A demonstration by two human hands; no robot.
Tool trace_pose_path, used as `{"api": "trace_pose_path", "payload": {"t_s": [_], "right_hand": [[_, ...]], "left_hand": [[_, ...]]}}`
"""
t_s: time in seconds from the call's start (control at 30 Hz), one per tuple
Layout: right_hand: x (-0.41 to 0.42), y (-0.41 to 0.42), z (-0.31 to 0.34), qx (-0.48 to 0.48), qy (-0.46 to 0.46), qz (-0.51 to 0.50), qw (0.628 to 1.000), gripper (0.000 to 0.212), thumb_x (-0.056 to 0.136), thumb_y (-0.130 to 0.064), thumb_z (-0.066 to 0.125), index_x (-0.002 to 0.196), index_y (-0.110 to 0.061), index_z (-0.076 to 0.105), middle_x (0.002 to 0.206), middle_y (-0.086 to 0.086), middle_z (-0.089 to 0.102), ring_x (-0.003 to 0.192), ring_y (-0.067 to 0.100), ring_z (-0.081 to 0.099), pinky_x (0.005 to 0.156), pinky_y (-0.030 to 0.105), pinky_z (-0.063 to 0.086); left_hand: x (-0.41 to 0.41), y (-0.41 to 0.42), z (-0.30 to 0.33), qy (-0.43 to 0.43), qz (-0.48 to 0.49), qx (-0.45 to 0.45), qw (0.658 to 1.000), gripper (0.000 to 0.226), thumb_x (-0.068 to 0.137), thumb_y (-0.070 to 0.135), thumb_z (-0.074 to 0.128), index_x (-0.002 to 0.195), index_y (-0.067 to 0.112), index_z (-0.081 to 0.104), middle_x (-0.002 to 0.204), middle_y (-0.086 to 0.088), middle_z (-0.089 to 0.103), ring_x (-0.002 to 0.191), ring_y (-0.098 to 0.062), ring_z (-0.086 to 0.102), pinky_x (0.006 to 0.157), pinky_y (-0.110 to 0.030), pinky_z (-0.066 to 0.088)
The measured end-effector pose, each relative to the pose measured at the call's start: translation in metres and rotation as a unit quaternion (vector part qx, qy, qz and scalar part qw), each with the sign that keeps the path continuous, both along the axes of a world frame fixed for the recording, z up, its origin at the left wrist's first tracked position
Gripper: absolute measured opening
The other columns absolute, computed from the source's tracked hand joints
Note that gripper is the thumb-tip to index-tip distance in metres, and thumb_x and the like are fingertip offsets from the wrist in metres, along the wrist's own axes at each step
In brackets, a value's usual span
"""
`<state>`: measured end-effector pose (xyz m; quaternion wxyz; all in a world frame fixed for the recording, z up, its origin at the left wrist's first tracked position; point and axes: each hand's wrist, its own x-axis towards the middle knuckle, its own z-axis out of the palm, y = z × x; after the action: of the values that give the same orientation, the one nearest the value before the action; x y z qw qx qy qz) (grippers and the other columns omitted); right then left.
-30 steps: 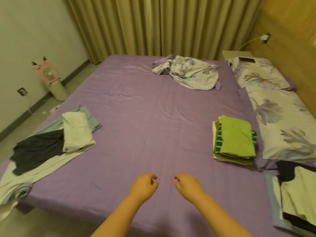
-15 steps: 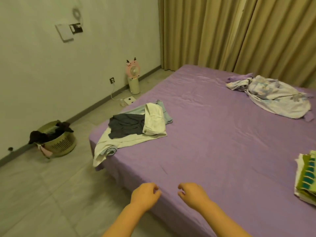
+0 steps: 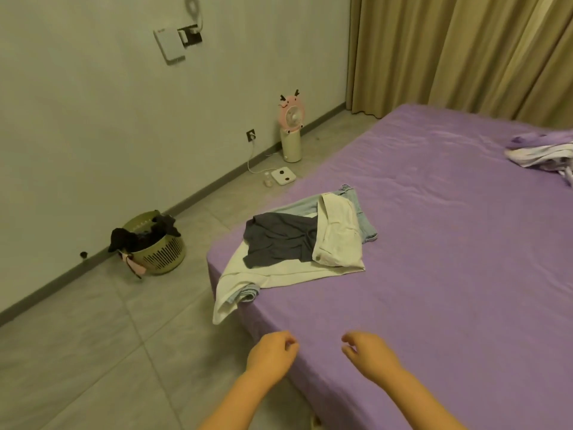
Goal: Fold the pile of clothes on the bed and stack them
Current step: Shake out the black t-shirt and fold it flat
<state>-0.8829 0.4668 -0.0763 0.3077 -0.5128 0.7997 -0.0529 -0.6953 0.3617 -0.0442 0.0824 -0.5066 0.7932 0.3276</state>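
While both hands, left (image 3: 270, 355) and right (image 3: 370, 356), are hovering with fingers loosely curled and holding nothing, unfolded grey, cream and blue clothes (image 3: 297, 243) are lying at the purple-sheeted bed (image 3: 449, 274)'s corner, nothing lying between.

Head camera looks down leftward over the bed (image 3: 449, 243) corner and floor (image 3: 93, 352).

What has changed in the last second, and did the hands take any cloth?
Only the view changed: the head turned left, so the folded stack and pillows left the picture and the basket came in. Left hand and right hand stayed loosely curled and held nothing. The unfolded pile on the bed did not move.
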Motion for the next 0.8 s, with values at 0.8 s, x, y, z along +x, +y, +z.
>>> {"api": "trace_pose_path", "payload": {"t_s": [0.8], "right_hand": [[-0.103,-0.321,-0.065,0.046,-0.008,-0.123,0.991,0.033,0.099,-0.031,0.040,0.121,-0.015,0.059,0.119,0.005,0.062,0.107,0.023,0.057,0.088,0.032,0.047]], "left_hand": [[-0.150,-0.333,-0.075,-0.006,-0.115,0.101,0.988,0.024,0.097,0.029,0.043,0.090,0.017,0.062,0.078,0.003,0.058,0.069,-0.011,0.046,0.064,-0.025,0.039]]}}
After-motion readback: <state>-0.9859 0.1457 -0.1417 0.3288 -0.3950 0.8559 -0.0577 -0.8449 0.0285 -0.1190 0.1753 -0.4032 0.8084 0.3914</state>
